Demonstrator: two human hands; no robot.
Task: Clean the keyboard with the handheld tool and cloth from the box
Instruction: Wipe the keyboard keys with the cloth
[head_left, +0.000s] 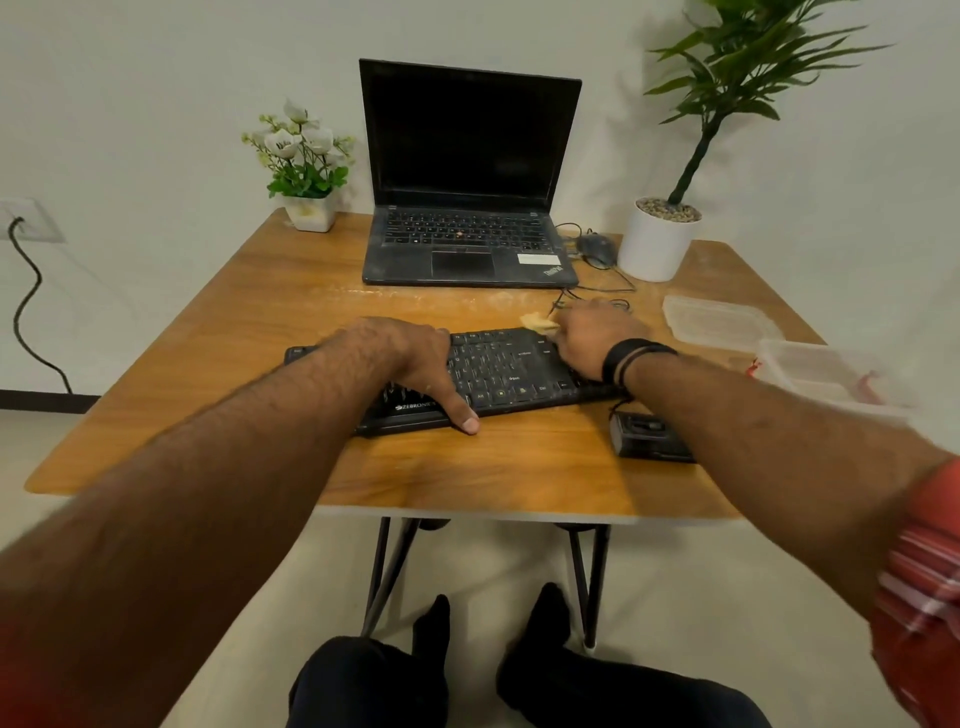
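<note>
A: So, where is the keyboard (498, 374)?

B: Flat on the wooden table (249, 312), near the front edge, lying slightly askew. The left hand (415, 364) lies over its left half, palm down, fingers spread loosely, thumb reaching down to the front edge by the printed logo. It grasps nothing.

A: And the right hand (592, 338)?

B: At the keyboard's far right corner, fingers curled round a small yellowish cloth (537, 323), holding it against the top edge of the keys. There are dark bands on that wrist.

A: The handheld tool?

B: A small black device (649, 436) lies on the table just in front of the keyboard's right end, partly under the right forearm. I cannot tell more about it.

A: The box?

B: A clear plastic box (826, 374) sits at the right edge of the table, its lid (717, 322) lying flat beside it, farther back.

A: Anything else?

B: An open laptop (467, 176) with a dark screen at the back, a mouse (597, 247) with its cable to its right, a white pot with a tall green plant (660, 244), and a small pot of white flowers (306, 161) at the back left corner.
</note>
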